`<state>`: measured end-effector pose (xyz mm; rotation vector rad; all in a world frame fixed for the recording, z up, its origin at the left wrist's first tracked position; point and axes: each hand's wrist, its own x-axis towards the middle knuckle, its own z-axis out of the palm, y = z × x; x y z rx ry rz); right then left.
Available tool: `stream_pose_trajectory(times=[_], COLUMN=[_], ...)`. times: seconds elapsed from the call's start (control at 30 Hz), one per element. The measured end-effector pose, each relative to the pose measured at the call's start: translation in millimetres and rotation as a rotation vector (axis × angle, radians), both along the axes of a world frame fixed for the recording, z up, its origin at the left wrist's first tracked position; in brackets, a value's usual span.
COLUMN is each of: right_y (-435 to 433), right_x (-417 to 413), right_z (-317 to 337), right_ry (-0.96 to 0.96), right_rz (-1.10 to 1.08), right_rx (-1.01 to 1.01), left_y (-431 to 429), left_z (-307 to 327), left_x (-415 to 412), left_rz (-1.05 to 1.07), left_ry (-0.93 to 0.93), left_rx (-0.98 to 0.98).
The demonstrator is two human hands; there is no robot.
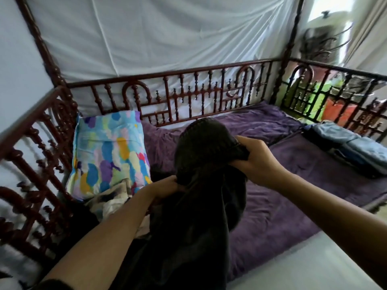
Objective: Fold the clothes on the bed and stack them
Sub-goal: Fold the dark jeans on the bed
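Note:
A dark, nearly black garment [201, 206] hangs bunched in the air over the purple bed cover [303, 168]. My left hand [165, 186] pinches its fabric at mid-height on the left. Higher up on the right, my right hand [254, 159] grips a gathered edge. The lower part of the garment drapes down toward me. A pile of unfolded clothes, cream and dark [109, 204], lies at the left by the pillow. Folded blue-grey clothes [351, 147] are stacked at the far right of the bed.
A multicoloured pillow [109, 151] leans against the dark red wooden railing [188, 95] that runs round the bed. White cloth hangs behind the railing. The pale floor [314, 264] shows at the lower right, beside the bed's front edge.

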<state>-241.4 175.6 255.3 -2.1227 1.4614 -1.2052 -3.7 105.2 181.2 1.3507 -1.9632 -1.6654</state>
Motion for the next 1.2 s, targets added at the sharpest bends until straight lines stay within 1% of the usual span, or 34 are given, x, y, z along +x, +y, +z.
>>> stream_pose_trajectory(times=[0.03,0.1,0.17,0.23,0.27,0.3,0.37,0.43,0.5,0.57,0.63,0.67,0.73,0.8,0.87,0.9,0.97,1.03,1.13,1.2], right_y=[1.8,3.7,3.6,0.3,-2.3,-5.8,-18.3,-37.3,-56.9,-71.2,-82.4,-87.2,-93.0,-93.5,-90.6,-88.1,-80.1,-69.3,-52.2,-43.9], right_x=[-10.1,-32.8,-55.9,-71.6,-73.7,-73.1,-70.8,-72.0,-75.8,-79.1,-82.8,-85.6,-94.5,-106.2,-126.3,-140.2,-170.8,-202.1,-242.2,-268.8], right_z=[0.0,-0.1,-4.8,-10.2,-12.8,-14.1,-14.7,-8.5,5.5,23.0,36.7,39.9,40.6,37.4,32.7,28.5,17.3,0.0,-26.9,-45.3], right_ry=[-0.004,-0.024,-0.170,-0.351,-0.394,-0.417,-0.443,-0.465,-0.426,-0.276,-0.044,0.052,0.133,0.127,0.118,0.132,0.179,0.165,0.077,0.082], right_rz=[-0.025,-0.088,-0.065,0.015,0.049,0.067,0.056,-0.016,-0.060,-0.090,-0.141,-0.175,-0.228,-0.272,-0.331,-0.360,-0.383,-0.397,-0.481,-0.518], right_rx=[0.021,0.133,0.434,0.800,0.895,0.929,0.865,0.699,0.537,0.374,0.220,0.175,0.141,0.125,0.166,0.219,0.354,0.434,0.368,0.303], left_y=[-2.9,-13.3,-28.7,-42.9,-49.2,-58.0,-77.0,-98.8,-120.1,-145.5,-170.7,-182.9,-202.6,-223.2,-240.4,-247.4,-256.4,-260.7,-264.2,-266.0], left_z=[1.4,7.8,30.7,63.9,80.4,94.2,112.2,118.6,120.8,121.4,119.2,117.0,114.9,117.1,125.5,130.8,137.6,133.4,106.3,83.2], left_x=[-1.2,5.1,15.4,23.1,24.9,26.1,28.0,30.7,31.5,33.9,36.5,36.0,23.6,0.8,-29.0,-45.3,-83.9,-126.7,-190.7,-230.3], left_rz=[0.000,0.069,0.134,0.071,0.023,-0.017,-0.039,-0.040,-0.041,0.005,0.089,0.135,0.224,0.275,0.247,0.215,0.148,0.074,0.001,-0.018], left_ry=[-0.014,-0.036,-0.036,-0.108,-0.165,-0.219,-0.338,-0.485,-0.601,-0.635,-0.602,-0.577,-0.503,-0.433,-0.391,-0.390,-0.445,-0.537,-0.624,-0.667], left_rx=[-0.031,-0.180,-0.331,-0.465,-0.532,-0.600,-0.741,-0.849,-0.918,-0.962,-0.994,-1.016,-1.067,-1.146,-1.221,-1.252,-1.307,-1.336,-1.333,-1.298])
